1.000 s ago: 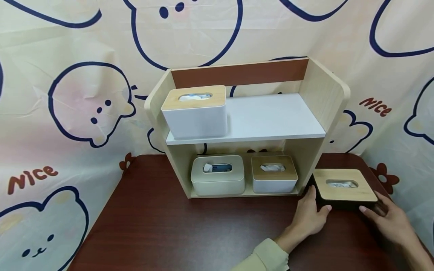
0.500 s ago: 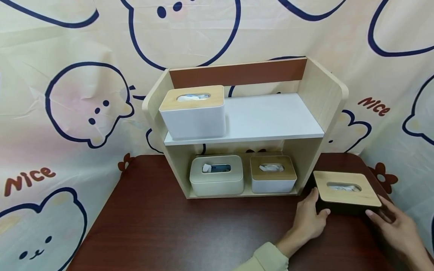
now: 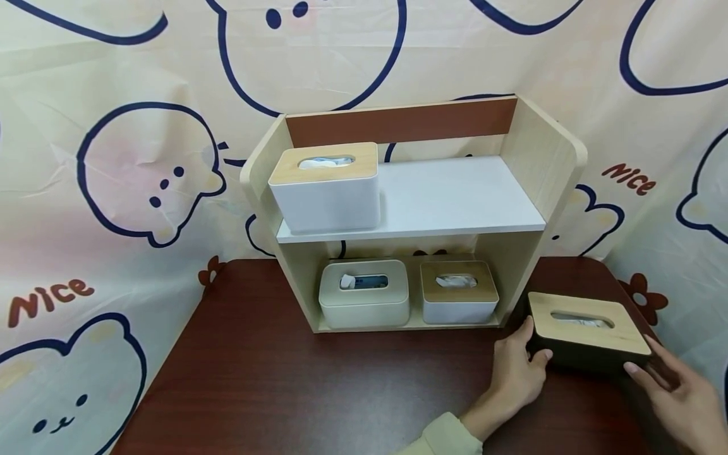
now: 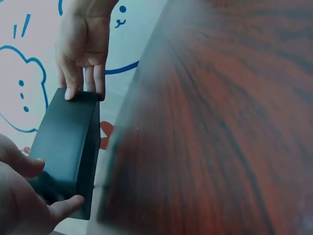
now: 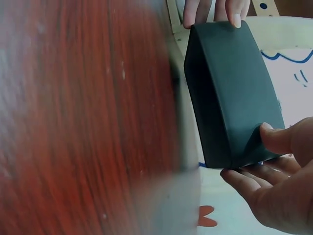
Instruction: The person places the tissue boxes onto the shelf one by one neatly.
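A black tissue box (image 3: 588,354) with a pale wooden lid is held between both hands, right of the shelf. White tissue shows in the lid's slot. My left hand (image 3: 514,373) grips its left end, thumb on the front face. At the other end, my right hand (image 3: 682,395) holds it with the thumb at the front corner and the fingers around the side. In the left wrist view the dark front of the tissue box (image 4: 63,132) spans between the hands. From the right wrist, the thumb presses the black front (image 5: 244,88) and the fingers lie under the end.
A two-tier wooden shelf (image 3: 463,196) stands on the dark wooden table (image 3: 370,392). A white tissue box (image 3: 332,205) with a wooden lid occupies its upper left. Below are a cream tissue box (image 3: 364,303) and a smaller white one (image 3: 459,302) with a wooden top.
The black tissue box has come toward me and slightly right, showing more of its front face. My right hand has moved right and down with it; the left hand has barely shifted.
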`<action>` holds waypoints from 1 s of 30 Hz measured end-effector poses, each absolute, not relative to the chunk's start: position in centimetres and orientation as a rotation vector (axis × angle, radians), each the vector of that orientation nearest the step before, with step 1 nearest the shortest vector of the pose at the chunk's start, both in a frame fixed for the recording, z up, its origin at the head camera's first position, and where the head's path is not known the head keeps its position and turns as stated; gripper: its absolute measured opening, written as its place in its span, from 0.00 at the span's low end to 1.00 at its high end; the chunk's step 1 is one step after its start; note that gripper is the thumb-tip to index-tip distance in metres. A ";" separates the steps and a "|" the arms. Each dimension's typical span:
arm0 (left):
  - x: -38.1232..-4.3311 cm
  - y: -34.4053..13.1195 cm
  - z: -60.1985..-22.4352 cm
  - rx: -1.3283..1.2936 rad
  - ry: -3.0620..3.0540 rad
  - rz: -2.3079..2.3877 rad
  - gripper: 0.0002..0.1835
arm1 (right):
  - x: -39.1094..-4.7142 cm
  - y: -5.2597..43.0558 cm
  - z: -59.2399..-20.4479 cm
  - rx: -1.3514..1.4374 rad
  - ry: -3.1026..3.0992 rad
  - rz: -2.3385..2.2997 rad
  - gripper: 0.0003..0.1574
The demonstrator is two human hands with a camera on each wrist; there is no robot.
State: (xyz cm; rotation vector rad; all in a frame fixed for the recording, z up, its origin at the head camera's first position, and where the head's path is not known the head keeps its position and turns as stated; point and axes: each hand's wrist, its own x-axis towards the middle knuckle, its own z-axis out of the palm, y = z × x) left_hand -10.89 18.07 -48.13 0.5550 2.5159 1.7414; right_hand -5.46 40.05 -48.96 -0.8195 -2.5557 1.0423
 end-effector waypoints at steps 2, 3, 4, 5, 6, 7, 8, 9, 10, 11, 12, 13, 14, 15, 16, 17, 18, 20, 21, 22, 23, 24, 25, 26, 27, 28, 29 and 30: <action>-10.7 17.8 -47.9 0.530 2.518 1.741 0.32 | -5.1 39.6 -48.7 -0.801 -2.552 1.014 0.42; -10.6 17.7 -47.7 0.518 2.508 1.743 0.32 | -4.8 39.4 -48.5 -0.796 -2.543 1.020 0.41; -10.5 17.5 -47.5 0.511 2.499 1.746 0.32 | -4.7 39.1 -48.3 -0.785 -2.534 1.021 0.41; -10.4 17.3 -47.3 0.509 2.506 1.747 0.32 | -4.5 38.9 -48.2 -0.787 -2.514 1.040 0.41; -10.4 17.1 -47.1 0.509 2.508 1.747 0.31 | -4.3 38.6 -48.0 -0.798 -2.493 1.061 0.41; -10.3 16.9 -46.9 0.515 2.514 1.747 0.31 | -4.1 38.3 -47.9 -0.803 -2.471 1.074 0.41; -10.2 16.7 -46.7 0.523 2.523 1.746 0.31 | -3.9 38.1 -47.8 -0.803 -2.448 1.084 0.41; -10.1 16.5 -46.5 0.538 2.538 1.744 0.30 | -3.8 37.9 -47.8 -0.789 -2.429 1.093 0.41; -10.0 16.3 -46.3 0.550 2.560 1.736 0.30 | -3.6 37.8 -47.7 -0.774 -2.404 1.101 0.41; -9.9 16.1 -46.1 0.559 2.577 1.731 0.29 | -3.4 37.7 -47.7 -0.756 -2.380 1.103 0.41; -9.8 15.9 -45.9 0.569 2.586 1.729 0.29 | -3.2 37.7 -47.8 -0.723 -2.363 1.101 0.41; -9.7 15.7 -45.7 0.577 2.595 1.728 0.29 | -2.9 37.7 -47.9 -0.684 -2.349 1.095 0.41; -9.6 15.5 -45.5 0.582 2.605 1.726 0.29 | -2.8 37.7 -47.9 -0.650 -2.334 1.096 0.41; -9.5 15.3 -45.3 0.585 2.612 1.723 0.29 | -2.7 37.7 -47.9 -0.619 -2.316 1.106 0.41; -9.4 15.1 -45.2 0.588 2.614 1.724 0.29 | -2.5 37.6 -47.9 -0.608 -2.295 1.120 0.41; -9.3 14.9 -45.0 0.594 2.615 1.726 0.29 | -2.5 37.6 -47.9 -0.603 -2.280 1.137 0.41; -9.2 14.7 -44.9 0.598 2.616 1.727 0.29 | -2.3 37.5 -47.8 -0.610 -2.270 1.144 0.41; -8.9 14.2 -44.6 0.611 2.621 1.730 0.29 | -2.2 37.2 -47.5 -0.632 -2.237 1.190 0.41; -8.8 14.0 -44.4 0.619 2.623 1.732 0.29 | -2.1 36.9 -47.4 -0.641 -2.217 1.215 0.41; -8.7 13.7 -44.3 0.629 2.628 1.733 0.29 | -1.9 36.7 -47.2 -0.646 -2.201 1.232 0.41; -8.6 13.4 -44.1 0.634 2.633 1.733 0.29 | -1.8 36.4 -47.0 -0.639 -2.192 1.241 0.41; -8.5 13.2 -44.0 0.640 2.640 1.735 0.29 | -1.6 36.2 -46.8 -0.627 -2.183 1.241 0.41; -8.3 12.9 -43.8 0.647 2.643 1.736 0.29 | -1.5 35.9 -46.6 -0.603 -2.180 1.243 0.41; -8.2 12.6 -43.7 0.654 2.646 1.737 0.29 | -1.3 35.8 -46.5 -0.598 -2.186 1.234 0.40; -8.1 12.3 -43.6 0.661 2.650 1.740 0.28 | -1.2 35.6 -46.4 -0.588 -2.197 1.223 0.40; -8.0 12.0 -43.5 0.670 2.652 1.740 0.28 | -1.0 35.5 -46.3 -0.579 -2.214 1.209 0.40; -7.9 11.7 -43.3 0.682 2.652 1.743 0.28 | -0.9 35.4 -46.3 -0.572 -2.233 1.197 0.40; -7.8 11.4 -43.2 0.694 2.648 1.749 0.28 | -0.8 35.3 -46.3 -0.573 -2.247 1.185 0.40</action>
